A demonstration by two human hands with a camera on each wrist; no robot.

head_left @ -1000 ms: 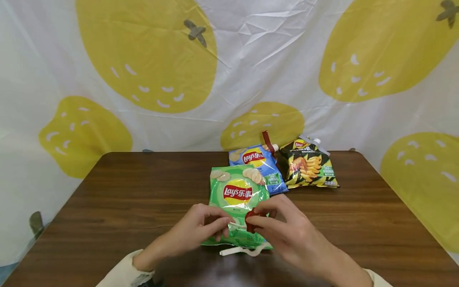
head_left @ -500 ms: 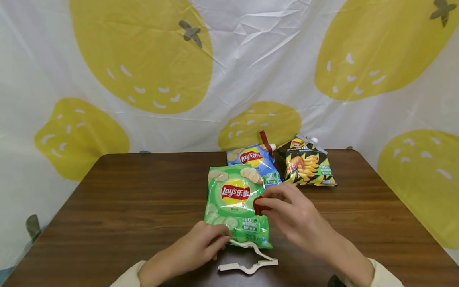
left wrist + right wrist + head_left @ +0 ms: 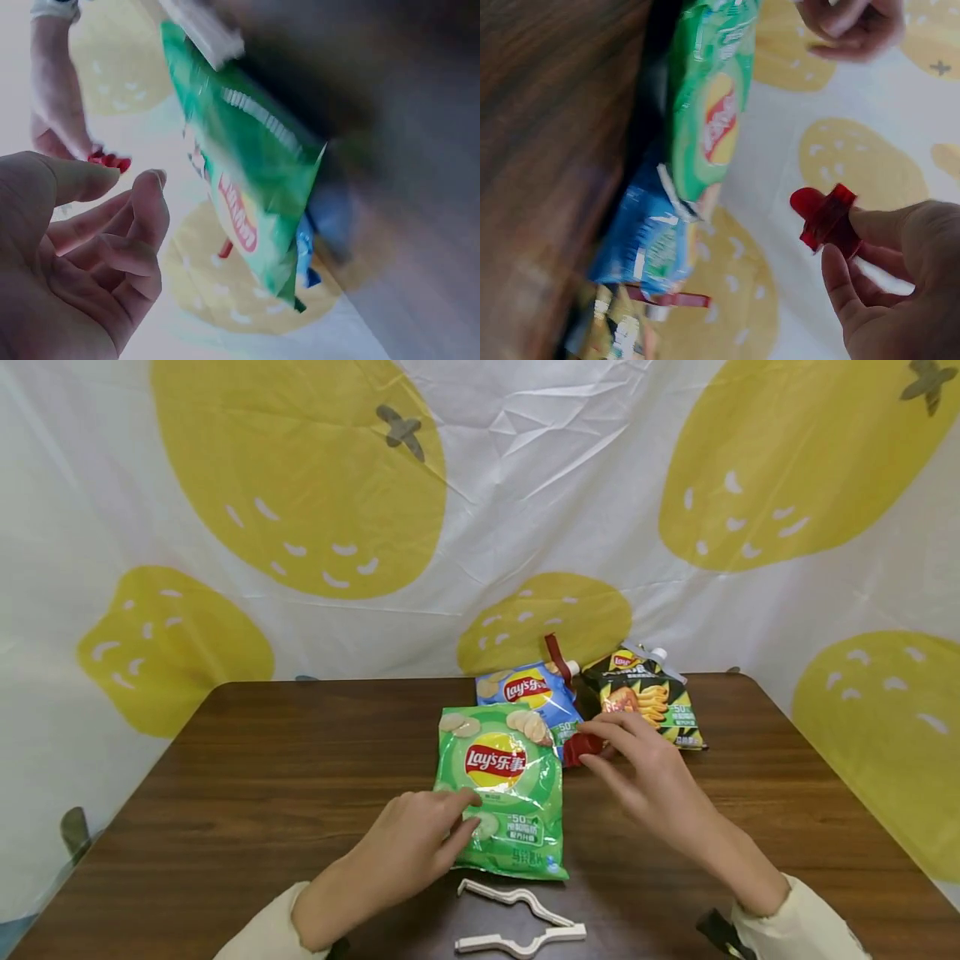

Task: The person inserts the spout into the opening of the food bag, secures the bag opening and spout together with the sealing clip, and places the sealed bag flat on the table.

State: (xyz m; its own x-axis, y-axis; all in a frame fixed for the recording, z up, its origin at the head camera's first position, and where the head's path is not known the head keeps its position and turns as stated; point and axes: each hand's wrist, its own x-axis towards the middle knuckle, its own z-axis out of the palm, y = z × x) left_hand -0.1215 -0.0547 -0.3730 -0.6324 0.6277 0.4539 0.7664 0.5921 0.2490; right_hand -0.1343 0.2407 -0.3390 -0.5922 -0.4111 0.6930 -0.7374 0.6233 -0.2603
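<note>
In the head view my right hand (image 3: 667, 793) pinches a small red plastic piece (image 3: 579, 749) between thumb and fingertips, beside the green chip bag's right edge. The right wrist view shows this red piece (image 3: 829, 219) with a rounded end and a wider crosswise part; its exact kind is unclear. My left hand (image 3: 405, 847) hovers over the lower left of the green chip bag (image 3: 525, 789), fingers loosely bent and holding nothing. Thumb and index finger stand apart in the left wrist view. An unfastened white bag clip (image 3: 555, 934) lies on the table just below the bag.
Behind the green bag lies a blue chip bag (image 3: 525, 687) with a dark red clip (image 3: 555, 652) at its top. To its right is a black chip bag (image 3: 645, 706) with a grey clip. A lemon-print cloth (image 3: 360, 635) hangs behind the wooden table (image 3: 300, 760).
My left hand has let go of the white bag clip, which now lies on the table. My right hand has moved the red piece off the clip, up and to the right.
</note>
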